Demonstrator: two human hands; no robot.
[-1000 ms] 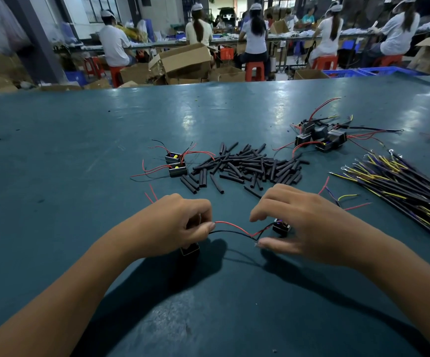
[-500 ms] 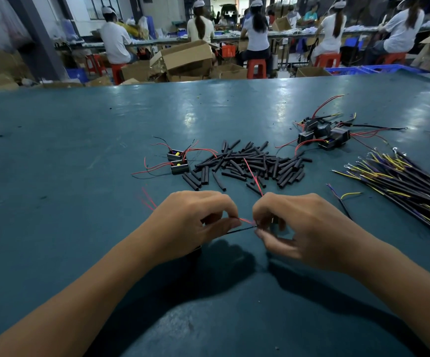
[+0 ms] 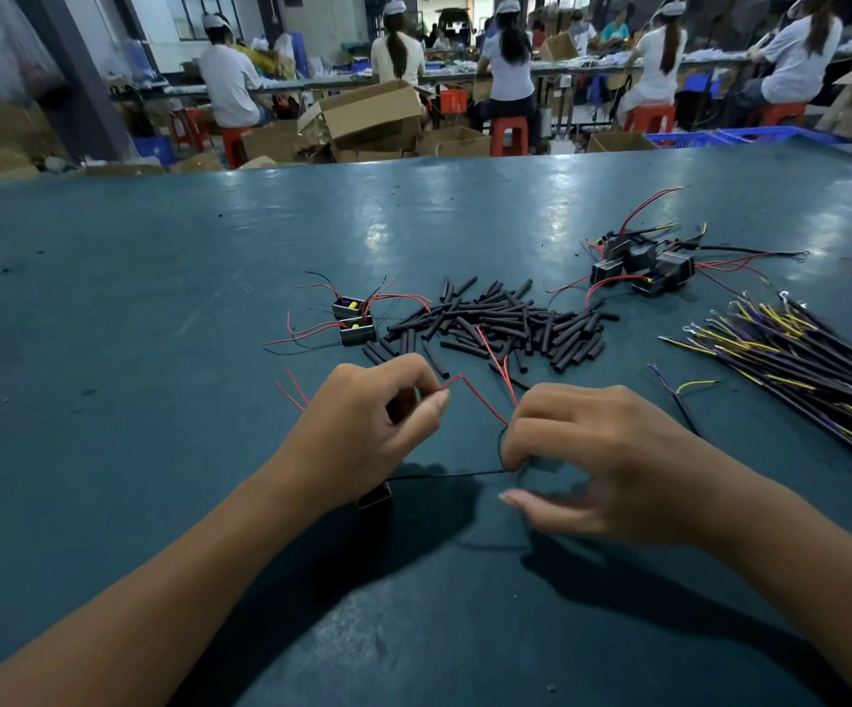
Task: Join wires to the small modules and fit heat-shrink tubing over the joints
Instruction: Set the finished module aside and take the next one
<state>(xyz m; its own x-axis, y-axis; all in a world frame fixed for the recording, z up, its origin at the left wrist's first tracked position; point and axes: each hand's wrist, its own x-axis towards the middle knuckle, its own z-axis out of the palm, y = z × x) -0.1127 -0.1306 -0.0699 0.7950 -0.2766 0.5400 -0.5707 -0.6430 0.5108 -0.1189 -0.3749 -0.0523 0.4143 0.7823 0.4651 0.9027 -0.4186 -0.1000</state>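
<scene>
My left hand (image 3: 362,426) pinches a thin red wire (image 3: 474,398) that rises in a peak between the hands. A small black module (image 3: 375,497) pokes out under that hand's heel. My right hand (image 3: 587,461) has curled fingers closed on the red wire's other end and on a black wire (image 3: 444,474) running level toward the module. What else sits inside the right palm is hidden. A heap of black heat-shrink tubes (image 3: 495,324) lies just beyond both hands.
Two modules with red leads (image 3: 352,321) sit left of the tube heap. A cluster of further modules (image 3: 643,270) lies at the back right. A bundle of yellow, purple and black wires (image 3: 796,359) spreads along the right. People work at distant benches.
The hands have drawn a little apart. The red wire now arches up between them, and the black wire is stretched flat below it.
</scene>
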